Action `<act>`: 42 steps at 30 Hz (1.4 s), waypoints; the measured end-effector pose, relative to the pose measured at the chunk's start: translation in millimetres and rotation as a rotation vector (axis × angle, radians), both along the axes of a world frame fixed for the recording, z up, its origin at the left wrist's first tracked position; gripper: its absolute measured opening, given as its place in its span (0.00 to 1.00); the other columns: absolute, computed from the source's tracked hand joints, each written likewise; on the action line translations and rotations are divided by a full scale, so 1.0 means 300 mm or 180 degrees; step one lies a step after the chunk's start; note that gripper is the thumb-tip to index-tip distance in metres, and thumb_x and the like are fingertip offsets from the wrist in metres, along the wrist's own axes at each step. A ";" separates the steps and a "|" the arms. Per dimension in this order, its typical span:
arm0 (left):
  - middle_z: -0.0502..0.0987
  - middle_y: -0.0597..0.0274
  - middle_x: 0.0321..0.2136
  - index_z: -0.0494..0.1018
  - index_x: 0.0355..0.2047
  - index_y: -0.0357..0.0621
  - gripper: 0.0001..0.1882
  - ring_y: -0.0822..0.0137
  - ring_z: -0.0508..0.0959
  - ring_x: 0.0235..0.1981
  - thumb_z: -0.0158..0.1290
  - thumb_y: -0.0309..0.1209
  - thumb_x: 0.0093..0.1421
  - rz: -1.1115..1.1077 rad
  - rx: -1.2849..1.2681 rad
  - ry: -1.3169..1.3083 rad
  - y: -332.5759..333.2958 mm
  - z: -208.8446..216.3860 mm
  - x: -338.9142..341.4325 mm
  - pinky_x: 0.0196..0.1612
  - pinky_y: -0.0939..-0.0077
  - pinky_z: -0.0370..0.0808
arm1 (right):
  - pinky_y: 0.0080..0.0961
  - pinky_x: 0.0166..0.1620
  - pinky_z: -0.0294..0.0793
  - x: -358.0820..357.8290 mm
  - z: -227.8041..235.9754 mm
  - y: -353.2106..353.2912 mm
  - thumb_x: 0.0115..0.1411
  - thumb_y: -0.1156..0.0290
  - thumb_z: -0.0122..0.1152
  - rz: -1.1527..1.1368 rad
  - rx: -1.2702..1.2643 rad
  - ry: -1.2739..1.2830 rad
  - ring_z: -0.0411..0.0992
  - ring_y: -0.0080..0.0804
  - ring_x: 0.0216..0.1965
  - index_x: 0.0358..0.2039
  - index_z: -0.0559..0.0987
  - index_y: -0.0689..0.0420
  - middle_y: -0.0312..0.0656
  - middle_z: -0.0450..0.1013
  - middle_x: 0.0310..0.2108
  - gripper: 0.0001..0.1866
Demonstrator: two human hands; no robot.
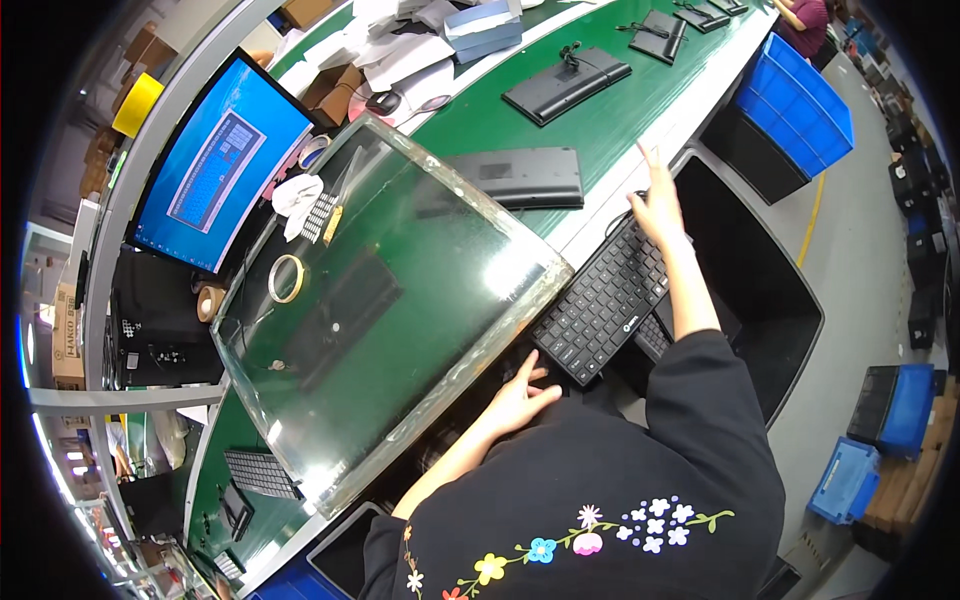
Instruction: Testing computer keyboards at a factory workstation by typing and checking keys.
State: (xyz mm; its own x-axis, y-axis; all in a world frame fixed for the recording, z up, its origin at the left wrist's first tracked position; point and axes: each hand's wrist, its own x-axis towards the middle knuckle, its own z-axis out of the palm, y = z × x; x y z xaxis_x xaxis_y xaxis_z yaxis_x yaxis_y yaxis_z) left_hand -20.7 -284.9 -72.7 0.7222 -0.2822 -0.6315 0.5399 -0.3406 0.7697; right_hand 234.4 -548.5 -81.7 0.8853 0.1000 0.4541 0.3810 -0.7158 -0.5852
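Observation:
A black keyboard [600, 300] with its keys facing up lies slantwise in front of me, along the right edge of a glass-topped case. My left hand [520, 400] is by its near end, fingers spread and holding nothing; I cannot tell whether a fingertip touches the keyboard. My right hand [660, 212] is at the far end, fingers stretched apart, close to a thin black cable. My right forearm covers part of the keyboard's right side. Partly hidden underneath, a second black keyboard [654, 337] shows some keys.
The clear glass top [400, 290] bears a tape roll [287, 279] and a white cloth [297, 197]. Behind it stands a lit monitor [222, 165]. Face-down keyboards [567, 84] lie along the green bench [480, 125]. To the right are a large black bin [770, 300] and blue crates [795, 105]. A person [803, 25] is far off.

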 end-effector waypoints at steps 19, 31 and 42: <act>0.72 0.60 0.46 0.59 0.57 0.40 0.25 0.69 0.73 0.45 0.52 0.28 0.60 0.1540 -0.2271 -0.1052 -0.025 0.214 0.189 0.45 0.75 0.72 | 0.21 0.50 0.66 -0.201 0.457 -0.289 0.59 0.72 0.59 -0.0109 0.2504 0.0788 0.70 0.23 0.44 0.47 0.74 0.65 0.40 0.74 0.42 0.17; 0.74 0.56 0.46 0.65 0.52 0.35 0.17 0.65 0.75 0.46 0.46 0.26 0.63 0.3428 -0.1650 -0.1565 0.698 0.298 -0.377 0.51 0.70 0.72 | 0.26 0.45 0.67 -0.055 0.139 0.387 0.61 0.45 0.49 0.0848 0.0883 0.3667 0.68 0.25 0.44 0.58 0.68 0.51 0.37 0.71 0.46 0.30; 0.77 0.63 0.23 0.73 0.48 0.44 0.17 0.79 0.72 0.21 0.55 0.33 0.59 0.3235 0.2303 -0.1701 0.781 0.343 -0.429 0.26 0.83 0.69 | 0.36 0.56 0.65 0.037 0.181 0.719 0.56 0.61 0.57 0.1753 -0.1928 0.0362 0.64 0.43 0.57 0.49 0.76 0.42 0.40 0.65 0.57 0.18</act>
State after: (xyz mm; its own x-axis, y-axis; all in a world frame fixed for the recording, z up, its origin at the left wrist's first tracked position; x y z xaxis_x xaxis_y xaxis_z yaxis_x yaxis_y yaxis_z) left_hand -149.5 -50.6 30.1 0.6125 0.7904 0.0107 0.4869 -0.3879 0.7826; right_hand 245.6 -332.8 -27.5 0.6754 0.7316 0.0928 0.7311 -0.6478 -0.2141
